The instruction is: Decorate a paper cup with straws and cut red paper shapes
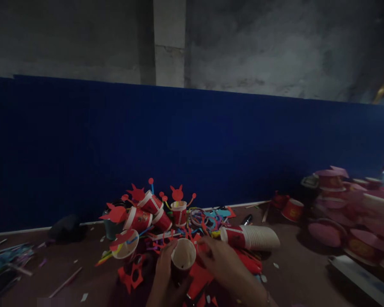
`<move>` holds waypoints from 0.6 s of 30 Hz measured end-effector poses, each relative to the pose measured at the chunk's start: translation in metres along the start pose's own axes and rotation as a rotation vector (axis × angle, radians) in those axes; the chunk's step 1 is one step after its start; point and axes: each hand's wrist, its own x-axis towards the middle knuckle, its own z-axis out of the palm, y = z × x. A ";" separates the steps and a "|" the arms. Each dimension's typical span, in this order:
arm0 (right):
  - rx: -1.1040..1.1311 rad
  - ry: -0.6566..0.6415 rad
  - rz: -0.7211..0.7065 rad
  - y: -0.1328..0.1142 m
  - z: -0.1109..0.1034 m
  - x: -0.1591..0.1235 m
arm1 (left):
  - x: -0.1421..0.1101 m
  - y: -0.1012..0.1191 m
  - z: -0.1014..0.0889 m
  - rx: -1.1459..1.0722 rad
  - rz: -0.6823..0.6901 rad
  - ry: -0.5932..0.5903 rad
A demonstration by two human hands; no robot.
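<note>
My left hand (pixel 162 270) is wrapped round a paper cup (pixel 183 255), whose open top faces me. To the right of it, my right hand (pixel 222 262) has its fingers curled together close to the cup's rim; what they hold, if anything, is hidden. Red paper scraps (pixel 200 277) with cut-out holes lie under and around both hands. Behind the cup stands a finished-looking cup figure (pixel 179 213) with a red eared head and two arms ending in red discs. More red cup figures (pixel 137 219) lean in a pile to the left.
A stack of nested paper cups (pixel 259 238) lies on its side at right. Beyond it are a red cup (pixel 292 210) and a blurred heap of decorated cups (pixel 355 213). Coloured strips (pixel 11 260) lie at far left. A blue panel (pixel 192 145) closes off the back of the table.
</note>
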 end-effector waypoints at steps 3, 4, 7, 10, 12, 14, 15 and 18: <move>-0.069 -0.001 0.091 0.015 -0.006 0.015 | 0.000 -0.002 -0.002 0.050 0.030 -0.032; -0.096 0.008 0.111 0.019 -0.006 0.020 | 0.000 -0.003 -0.001 0.058 0.038 -0.027; -0.135 0.003 0.122 0.025 -0.004 0.029 | -0.002 -0.004 0.000 0.062 0.060 0.018; -0.145 -0.032 0.127 0.023 0.000 0.032 | -0.002 0.001 -0.001 0.073 0.023 0.022; -0.177 -0.063 0.145 0.022 0.003 0.033 | -0.001 0.005 -0.004 0.072 -0.027 -0.023; -0.216 -0.103 0.146 0.023 0.008 0.031 | 0.000 0.009 -0.007 0.071 -0.042 -0.083; -0.237 -0.127 0.135 0.025 0.011 0.030 | 0.000 0.010 -0.008 0.075 -0.034 -0.102; -0.289 -0.193 0.097 0.030 0.024 0.025 | -0.001 0.009 -0.009 0.103 0.003 -0.100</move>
